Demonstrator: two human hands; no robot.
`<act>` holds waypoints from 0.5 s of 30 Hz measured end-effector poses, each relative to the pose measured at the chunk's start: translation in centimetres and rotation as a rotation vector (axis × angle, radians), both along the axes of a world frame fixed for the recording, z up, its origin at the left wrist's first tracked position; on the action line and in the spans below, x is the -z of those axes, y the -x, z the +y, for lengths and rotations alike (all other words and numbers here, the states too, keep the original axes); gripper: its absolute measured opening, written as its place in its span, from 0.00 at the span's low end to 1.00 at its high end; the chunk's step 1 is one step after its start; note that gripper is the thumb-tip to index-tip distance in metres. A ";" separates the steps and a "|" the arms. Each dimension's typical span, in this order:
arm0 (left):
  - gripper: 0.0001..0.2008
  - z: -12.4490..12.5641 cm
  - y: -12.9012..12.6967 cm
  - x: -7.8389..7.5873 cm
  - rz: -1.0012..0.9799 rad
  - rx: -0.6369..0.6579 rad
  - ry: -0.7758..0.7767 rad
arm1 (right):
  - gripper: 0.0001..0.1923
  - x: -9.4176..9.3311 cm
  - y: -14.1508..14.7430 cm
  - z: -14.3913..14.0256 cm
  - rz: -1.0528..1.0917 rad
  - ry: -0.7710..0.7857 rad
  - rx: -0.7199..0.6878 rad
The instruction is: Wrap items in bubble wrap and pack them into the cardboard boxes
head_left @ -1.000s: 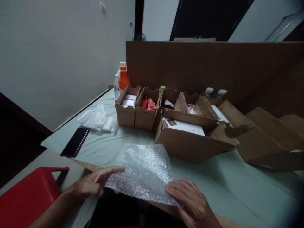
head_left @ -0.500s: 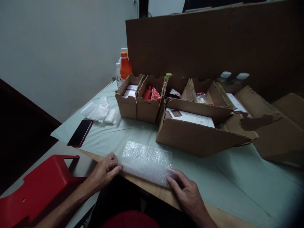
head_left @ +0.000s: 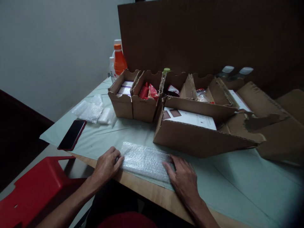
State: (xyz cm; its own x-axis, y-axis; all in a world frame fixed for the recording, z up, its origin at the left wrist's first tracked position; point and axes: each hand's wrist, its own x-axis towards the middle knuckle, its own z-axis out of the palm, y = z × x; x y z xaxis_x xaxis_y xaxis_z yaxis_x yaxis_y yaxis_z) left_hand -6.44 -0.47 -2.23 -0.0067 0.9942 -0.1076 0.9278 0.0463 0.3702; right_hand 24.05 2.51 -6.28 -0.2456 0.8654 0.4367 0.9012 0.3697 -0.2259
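Observation:
A strip of clear bubble wrap (head_left: 144, 161) lies folded flat near the table's front edge. My left hand (head_left: 108, 162) closes on its left end, thumb along the edge and the other fingers curled. At the opposite end, my right hand (head_left: 181, 174) grips the wrap with the thumb on top; the tips of its other fingers are partly hidden. Whether anything lies inside the fold I cannot tell. Further left on the table are more pieces of bubble wrap (head_left: 91, 109), some of them wrapped into small bundles.
Cut-down cardboard boxes (head_left: 185, 136) hold white cartons and red packets behind the wrap. A phone (head_left: 72, 135) lies at the left table edge, above a red plastic stool (head_left: 45, 186). Bottles, one an orange bottle (head_left: 120, 61), stand at the back by a large cardboard panel (head_left: 190, 38).
The near flap of the bubble wrap, raised before, now lies down over the far part. Both hands have moved slightly away from the table edge with it. The view has tilted down a little.

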 end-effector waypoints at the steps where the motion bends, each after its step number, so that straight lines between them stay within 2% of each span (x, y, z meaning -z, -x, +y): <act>1: 0.07 0.1 0.0 0.0 0.027 -0.011 -0.010 | 0.22 -0.1 0.1 0.1 -0.045 0.022 0.030; 3: 0.07 0.2 -0.1 0.0 0.065 -0.030 -0.021 | 0.22 -0.3 0.5 0.6 -0.096 0.082 0.078; 5: 0.06 0.4 -0.3 0.0 0.083 -0.035 -0.006 | 0.20 -0.5 1.1 1.1 -0.059 0.146 0.090; 9: 0.04 0.5 -0.6 0.3 0.036 -0.030 -0.024 | 0.12 -1.2 1.9 1.5 0.244 0.282 0.026; 12: 0.04 0.6 -0.2 0.0 -0.101 -0.059 -0.038 | 0.11 -1.9 1.6 0.0 0.483 0.410 0.016; 15: 0.01 1.6 0.4 -1.2 -0.226 -0.048 -0.046 | 0.21 -2.4 1.2 -3.1 0.607 0.503 0.019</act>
State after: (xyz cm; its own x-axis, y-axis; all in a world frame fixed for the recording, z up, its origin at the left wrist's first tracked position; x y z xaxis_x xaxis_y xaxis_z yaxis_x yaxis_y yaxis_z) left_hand -6.80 1.18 -1.00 -0.0346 0.9972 -0.0662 0.8180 0.0663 0.5714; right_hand 22.85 -0.56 -3.90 -0.0725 0.9964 0.0446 0.5720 0.0782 -0.8165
